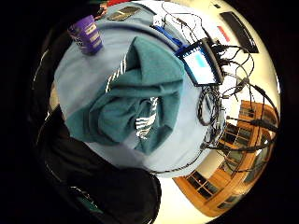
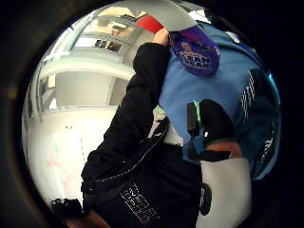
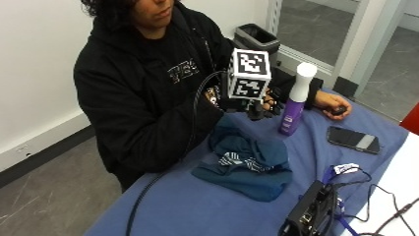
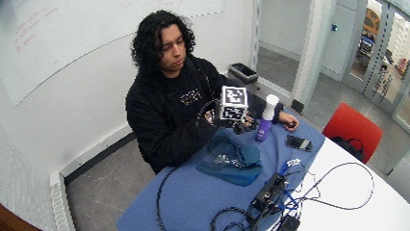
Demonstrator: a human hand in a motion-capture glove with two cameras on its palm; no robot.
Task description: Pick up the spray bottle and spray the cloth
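A purple spray bottle (image 3: 291,112) with a white top stands upright on the blue tablecloth (image 3: 196,206). My gloved right hand (image 3: 262,105) hovers just beside it, on the person's side, with its fingers hanging loosely curled and holding nothing. I see a small gap between the fingers and the bottle. A crumpled teal cloth (image 3: 245,160) with white stripes lies on the table below and in front of the hand. The little finger side palm view looks down on the cloth (image 1: 140,100) with the bottle (image 1: 87,35) off to one side. The bottle (image 2: 195,51) also shows in the thumb side view.
The person's bare left hand (image 3: 334,104) rests on the table beyond the bottle. A dark phone (image 3: 353,139) lies flat near it. A black device box (image 3: 314,211) with cables sits at the table's near corner. A bin (image 3: 256,37) stands behind.
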